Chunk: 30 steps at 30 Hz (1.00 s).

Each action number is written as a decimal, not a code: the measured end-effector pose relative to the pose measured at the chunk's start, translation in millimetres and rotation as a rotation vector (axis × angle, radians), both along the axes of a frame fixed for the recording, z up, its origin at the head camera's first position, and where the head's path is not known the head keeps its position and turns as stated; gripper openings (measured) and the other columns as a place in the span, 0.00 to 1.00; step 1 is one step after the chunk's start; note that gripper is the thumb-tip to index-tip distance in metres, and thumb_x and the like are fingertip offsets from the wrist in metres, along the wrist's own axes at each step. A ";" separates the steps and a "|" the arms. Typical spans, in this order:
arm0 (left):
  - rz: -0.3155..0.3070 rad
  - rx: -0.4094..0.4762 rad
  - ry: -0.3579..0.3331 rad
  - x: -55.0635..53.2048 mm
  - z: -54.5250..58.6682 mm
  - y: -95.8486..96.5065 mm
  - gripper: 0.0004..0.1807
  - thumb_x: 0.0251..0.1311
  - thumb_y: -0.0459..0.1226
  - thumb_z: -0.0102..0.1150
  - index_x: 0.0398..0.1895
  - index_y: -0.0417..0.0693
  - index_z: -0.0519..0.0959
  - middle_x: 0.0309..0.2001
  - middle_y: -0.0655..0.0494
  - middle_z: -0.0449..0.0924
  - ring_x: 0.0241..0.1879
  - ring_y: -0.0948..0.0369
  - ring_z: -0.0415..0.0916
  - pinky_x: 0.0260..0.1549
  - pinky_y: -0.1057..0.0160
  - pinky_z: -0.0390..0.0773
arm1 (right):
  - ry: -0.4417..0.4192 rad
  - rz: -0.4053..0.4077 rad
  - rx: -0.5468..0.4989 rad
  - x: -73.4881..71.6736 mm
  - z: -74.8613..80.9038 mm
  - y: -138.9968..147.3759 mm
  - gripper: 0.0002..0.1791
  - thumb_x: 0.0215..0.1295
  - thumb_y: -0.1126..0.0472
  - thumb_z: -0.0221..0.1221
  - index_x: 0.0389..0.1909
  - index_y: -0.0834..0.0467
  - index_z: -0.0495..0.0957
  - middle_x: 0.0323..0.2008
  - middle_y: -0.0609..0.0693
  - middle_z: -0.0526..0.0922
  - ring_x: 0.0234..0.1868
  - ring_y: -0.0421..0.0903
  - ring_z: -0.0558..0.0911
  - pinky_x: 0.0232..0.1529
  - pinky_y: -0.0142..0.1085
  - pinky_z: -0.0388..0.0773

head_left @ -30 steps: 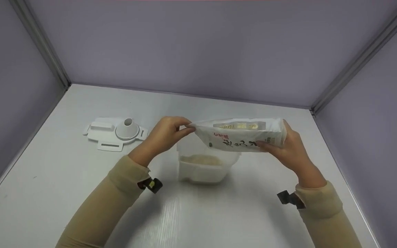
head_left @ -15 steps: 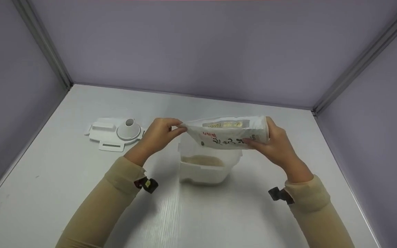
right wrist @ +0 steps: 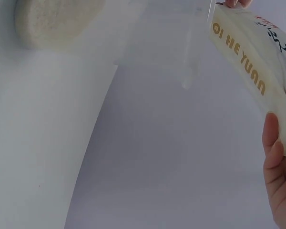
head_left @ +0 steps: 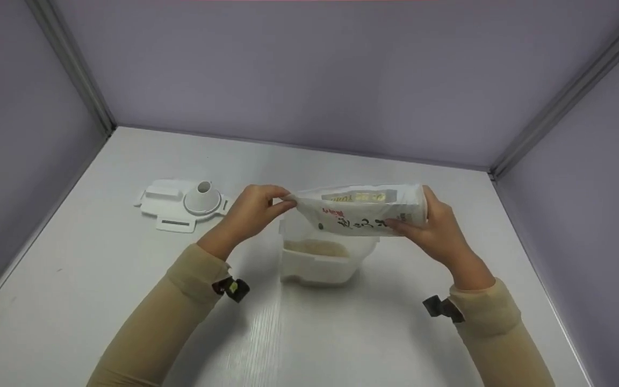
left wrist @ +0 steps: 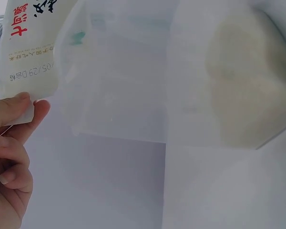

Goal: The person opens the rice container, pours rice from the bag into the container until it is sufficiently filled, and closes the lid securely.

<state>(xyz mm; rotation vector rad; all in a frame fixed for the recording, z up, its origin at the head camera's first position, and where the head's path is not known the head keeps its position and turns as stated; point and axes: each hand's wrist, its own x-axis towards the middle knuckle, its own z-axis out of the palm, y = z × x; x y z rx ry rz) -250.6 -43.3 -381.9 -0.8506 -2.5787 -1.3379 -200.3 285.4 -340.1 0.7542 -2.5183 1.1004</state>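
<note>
Bag (head_left: 363,210) shifted left since a second ago, over container (head_left: 320,271), grain (head_left: 317,249) inside

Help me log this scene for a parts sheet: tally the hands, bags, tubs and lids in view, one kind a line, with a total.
Hands: 2, left hand and right hand
Bags: 1, white bag, held by both
Tubs: 1, clear tub
Lids: 1, white lid, cone counted with it
Total: 5
</note>
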 end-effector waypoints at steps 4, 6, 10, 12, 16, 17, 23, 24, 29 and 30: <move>-0.015 0.003 0.020 -0.3 3.3 5.3 0.08 0.61 0.39 0.59 0.38 0.47 0.85 0.35 0.57 0.83 0.19 0.64 0.64 0.19 0.66 0.67 | 0.005 -0.013 -0.004 3.4 1.9 5.2 0.28 0.48 0.68 0.70 0.50 0.66 0.69 0.45 0.50 0.82 0.44 0.46 0.82 0.39 0.34 0.79; -0.028 0.011 0.025 -0.2 4.0 8.5 0.08 0.61 0.39 0.59 0.37 0.47 0.85 0.36 0.57 0.83 0.19 0.65 0.64 0.18 0.66 0.66 | 0.006 -0.020 0.000 5.5 3.5 8.4 0.27 0.48 0.68 0.69 0.50 0.66 0.69 0.45 0.49 0.82 0.44 0.46 0.82 0.39 0.34 0.79; -0.060 0.007 0.027 1.5 3.3 16.8 0.08 0.61 0.39 0.59 0.36 0.47 0.85 0.35 0.57 0.83 0.17 0.66 0.62 0.17 0.66 0.65 | -0.027 -0.045 0.012 11.4 7.6 16.5 0.27 0.48 0.69 0.69 0.50 0.64 0.70 0.44 0.49 0.82 0.44 0.43 0.82 0.38 0.34 0.79; -0.072 -0.006 0.022 2.9 2.3 21.9 0.08 0.61 0.39 0.59 0.36 0.47 0.85 0.35 0.58 0.83 0.17 0.66 0.60 0.17 0.67 0.64 | -0.061 -0.062 0.021 14.6 9.9 21.1 0.27 0.49 0.68 0.69 0.50 0.64 0.69 0.44 0.49 0.82 0.43 0.41 0.81 0.38 0.34 0.80; -0.097 -0.034 0.033 3.6 -0.1 32.1 0.08 0.61 0.39 0.59 0.36 0.46 0.85 0.35 0.57 0.84 0.17 0.66 0.59 0.18 0.66 0.63 | -0.089 -0.072 0.041 19.7 15.3 29.4 0.27 0.49 0.68 0.70 0.50 0.64 0.69 0.43 0.50 0.82 0.41 0.38 0.81 0.35 0.33 0.80; -0.100 -0.043 0.035 3.6 -0.6 34.5 0.08 0.61 0.39 0.59 0.36 0.46 0.85 0.35 0.57 0.84 0.17 0.66 0.60 0.18 0.66 0.64 | -0.091 -0.075 0.045 20.7 16.5 31.1 0.27 0.48 0.68 0.70 0.49 0.64 0.69 0.43 0.51 0.83 0.41 0.38 0.81 0.35 0.32 0.80; -0.108 -0.089 0.013 4.7 -3.7 44.4 0.09 0.61 0.40 0.59 0.37 0.47 0.85 0.37 0.57 0.84 0.22 0.66 0.65 0.23 0.66 0.67 | -0.084 -0.116 0.091 25.5 20.8 37.5 0.27 0.48 0.68 0.70 0.48 0.65 0.70 0.41 0.53 0.83 0.39 0.35 0.80 0.34 0.30 0.79; -0.109 -0.093 0.009 5.2 -4.0 45.3 0.09 0.61 0.40 0.59 0.37 0.47 0.85 0.37 0.57 0.84 0.21 0.66 0.65 0.22 0.66 0.67 | -0.085 -0.121 0.097 26.0 21.2 38.1 0.27 0.48 0.68 0.70 0.48 0.65 0.70 0.41 0.53 0.83 0.38 0.35 0.80 0.34 0.29 0.79; -0.114 -0.097 0.015 8.0 -3.9 46.4 0.09 0.61 0.40 0.59 0.37 0.46 0.84 0.36 0.57 0.84 0.20 0.65 0.62 0.21 0.66 0.65 | -0.105 -0.117 0.089 26.8 22.7 39.4 0.27 0.48 0.67 0.70 0.49 0.64 0.70 0.41 0.52 0.83 0.39 0.35 0.80 0.33 0.30 0.79; -0.114 -0.096 0.017 8.3 -3.8 46.2 0.09 0.61 0.40 0.59 0.37 0.46 0.84 0.36 0.57 0.84 0.20 0.65 0.62 0.21 0.66 0.65 | -0.108 -0.114 0.086 26.8 22.9 39.5 0.27 0.48 0.67 0.70 0.49 0.64 0.70 0.41 0.52 0.83 0.39 0.35 0.80 0.33 0.30 0.79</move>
